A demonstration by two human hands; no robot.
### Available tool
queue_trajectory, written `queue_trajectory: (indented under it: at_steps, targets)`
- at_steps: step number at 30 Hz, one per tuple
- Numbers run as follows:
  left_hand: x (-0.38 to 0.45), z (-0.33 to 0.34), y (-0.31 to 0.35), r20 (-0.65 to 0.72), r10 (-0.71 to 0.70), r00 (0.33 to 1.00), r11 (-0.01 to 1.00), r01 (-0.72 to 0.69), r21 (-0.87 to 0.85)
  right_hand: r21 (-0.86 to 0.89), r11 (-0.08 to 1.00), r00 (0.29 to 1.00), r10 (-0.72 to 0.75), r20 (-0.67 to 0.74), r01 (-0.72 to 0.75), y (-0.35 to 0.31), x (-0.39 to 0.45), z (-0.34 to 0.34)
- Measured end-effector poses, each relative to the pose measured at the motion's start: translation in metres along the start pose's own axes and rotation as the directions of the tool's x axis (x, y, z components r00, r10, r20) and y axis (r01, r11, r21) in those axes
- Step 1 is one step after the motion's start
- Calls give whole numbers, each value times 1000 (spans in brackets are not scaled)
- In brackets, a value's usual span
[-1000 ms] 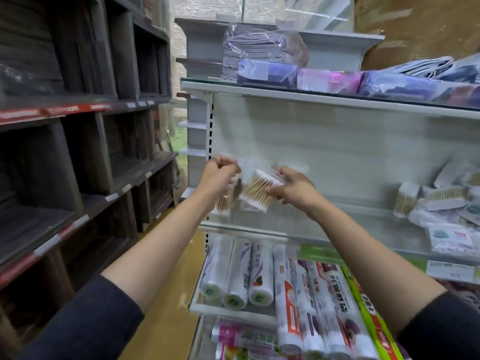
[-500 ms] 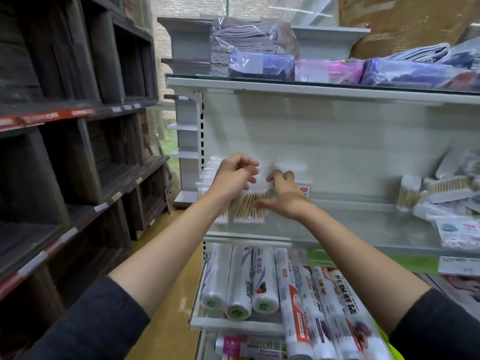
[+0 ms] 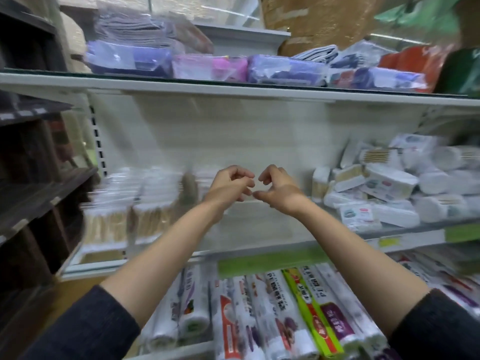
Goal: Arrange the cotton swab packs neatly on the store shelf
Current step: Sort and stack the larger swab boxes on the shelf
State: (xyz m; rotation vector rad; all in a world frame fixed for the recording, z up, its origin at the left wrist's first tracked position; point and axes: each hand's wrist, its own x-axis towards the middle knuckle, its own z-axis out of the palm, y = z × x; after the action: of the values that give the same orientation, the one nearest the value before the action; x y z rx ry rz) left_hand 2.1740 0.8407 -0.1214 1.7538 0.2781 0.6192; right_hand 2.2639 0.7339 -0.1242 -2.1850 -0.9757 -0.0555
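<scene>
Hands meet in front of the shelf [image 3: 285, 240]: the left hand [image 3: 228, 187] and right hand [image 3: 279, 189] have loosely curled fingers and hold nothing. Cotton swab packs [image 3: 124, 214] stand blurry on the left; more packs [image 3: 384, 188] lie piled on the right.

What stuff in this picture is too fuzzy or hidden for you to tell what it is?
- Head view, motion blur: whether the left hand or right hand pinches anything; their fingers are curled, nothing clear shows between them.
- The standing swab packs at left are smeared; no count or labels.
- The green bag is cut off by the right edge.
- Print on the piled white packs is too small.
</scene>
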Motion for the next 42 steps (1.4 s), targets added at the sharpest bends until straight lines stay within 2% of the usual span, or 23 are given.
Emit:
queue_trajectory:
  at_steps: [7, 17, 20, 23, 25, 26, 29, 32, 36, 39, 42]
  targets:
    - [53, 96, 11, 58, 17, 998, 998, -20, 57, -102, 994, 995, -50, -86, 41, 70, 25, -79]
    - [107, 198, 0, 4, 12, 1000, 987, -12, 160, -27, 999, 987, -45, -156, 41, 142, 47, -140]
    - [113, 215, 3, 95, 68, 993, 984, -82, 155, -1, 998, 986, -58, -157, 59, 149, 52, -146]
    - [117, 227, 1, 228, 81, 970, 913, -164, 374, 14, 998, 985, -62, -163, 65, 150, 54, -151]
    - [118, 233, -2, 228, 134, 964, 800, -241, 550, 33, 997, 982, -56, -181, 63, 150, 53, -154]
    - [117, 235, -2, 200, 189, 962, 773, -271, 574, 34, 997, 981, -56, -183, 64, 150, 52, -154]
    - [126, 231, -4, 89, 284, 955, 834, -292, 468, -19, 996, 979, -88, -183, 86, 147, 50, -154]
    - [130, 212, -4, 40, 217, 975, 937, -220, 271, -59, 989, 967, -143, -212, 134, 136, 53, -153]
    - [125, 167, -2, -51, 216, 975, 970, -208, 128, -29, 986, 967, -166, -193, 163, 115, 63, -131]
    - [120, 130, -5, -123, 133, 983, 989, -140, -46, 41, 988, 971, -136, -195, 146, 99, 75, -104]
    - [119, 96, -16, -178, 28, 984, 989, -54, -141, 74, 987, 975, -126, -184, 141, 91, 88, -75]
